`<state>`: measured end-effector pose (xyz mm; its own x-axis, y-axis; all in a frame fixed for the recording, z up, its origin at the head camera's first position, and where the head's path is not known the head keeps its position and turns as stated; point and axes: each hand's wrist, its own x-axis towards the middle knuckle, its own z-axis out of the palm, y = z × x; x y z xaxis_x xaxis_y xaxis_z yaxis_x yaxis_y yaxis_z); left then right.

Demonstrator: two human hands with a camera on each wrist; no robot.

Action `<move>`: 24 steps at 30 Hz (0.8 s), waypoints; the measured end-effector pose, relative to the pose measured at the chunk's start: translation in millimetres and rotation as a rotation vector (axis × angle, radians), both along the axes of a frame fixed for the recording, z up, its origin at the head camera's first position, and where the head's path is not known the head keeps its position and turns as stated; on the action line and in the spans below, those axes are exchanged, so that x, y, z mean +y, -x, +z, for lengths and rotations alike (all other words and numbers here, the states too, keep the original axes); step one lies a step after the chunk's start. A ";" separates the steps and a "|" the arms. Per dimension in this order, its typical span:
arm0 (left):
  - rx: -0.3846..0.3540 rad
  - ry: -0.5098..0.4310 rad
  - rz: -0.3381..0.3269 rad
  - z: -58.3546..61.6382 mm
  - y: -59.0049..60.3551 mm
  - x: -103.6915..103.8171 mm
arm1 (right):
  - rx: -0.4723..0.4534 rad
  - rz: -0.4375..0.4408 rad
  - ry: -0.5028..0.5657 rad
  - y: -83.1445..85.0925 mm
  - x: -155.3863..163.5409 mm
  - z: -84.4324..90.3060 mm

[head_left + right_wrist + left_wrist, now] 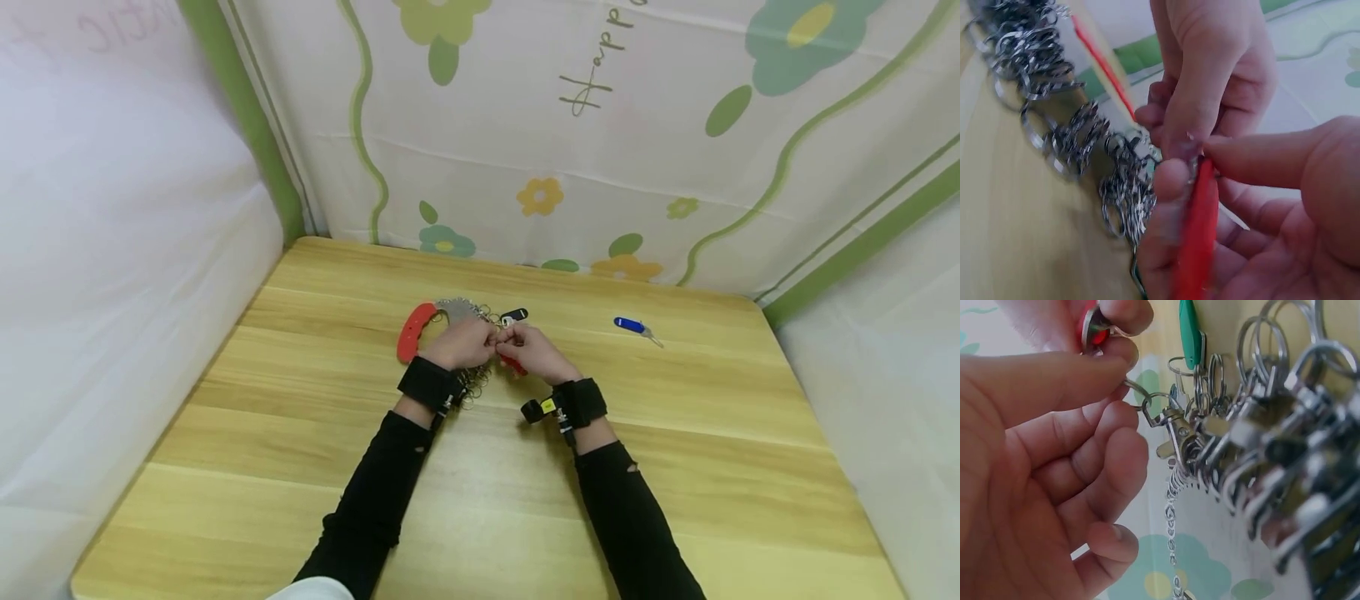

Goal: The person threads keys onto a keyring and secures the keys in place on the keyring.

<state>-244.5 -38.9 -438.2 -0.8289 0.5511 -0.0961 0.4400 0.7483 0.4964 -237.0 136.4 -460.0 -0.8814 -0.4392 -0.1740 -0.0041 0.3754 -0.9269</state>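
Backdrop reads "Happy" [597,52] | left hand [467,342] pinches key ring [1137,394] | right hand [531,350] pinches red tag [1197,231]

In the head view my left hand [467,342] covers most of the key rings [474,385], and the spot where my fingertips meet my right hand [534,350] at the frame's centre is too small to read. The left wrist view blurs the clasps [1291,456] at its right edge. The red tag [1196,237] runs off the bottom of the right wrist view, blurred.
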 end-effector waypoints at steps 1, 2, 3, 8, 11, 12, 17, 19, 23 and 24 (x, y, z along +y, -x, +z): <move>0.000 0.001 -0.005 0.2 -0.3 0.4 | 0.004 0.009 -0.012 0.2 1.3 0.3; -0.002 -0.001 -0.011 0.1 -0.5 0.5 | 0.016 0.019 -0.033 0.7 2.5 0.5; -0.006 -0.007 -0.018 0.4 -0.7 0.4 | 0.026 0.026 -0.057 1.0 3.8 0.9; -0.056 -0.061 -0.029 3.4 -3.2 -3.2 | 0.101 0.074 -0.236 1.9 8.9 4.2; -0.071 -0.078 -0.005 6.4 -4.2 -9.1 | 0.180 0.131 -0.350 4.4 10.4 4.7; -0.072 -0.081 0.001 7.7 -4.4 -11.5 | 0.206 0.155 -0.381 5.4 10.6 4.2; -0.076 -0.043 -0.006 14.6 -6.2 -24.1 | 0.324 0.248 -0.496 10.3 10.9 -0.7; -0.070 -0.014 -0.027 17.7 -6.9 -29.1 | 0.359 0.261 -0.523 12.2 10.6 -3.0; -0.049 0.024 -0.051 24.2 -7.6 -38.0 | 0.416 0.271 -0.537 16.6 11.9 -6.8; -0.045 0.036 -0.053 25.5 -7.5 -39.8 | 0.424 0.276 -0.535 17.6 12.7 -7.6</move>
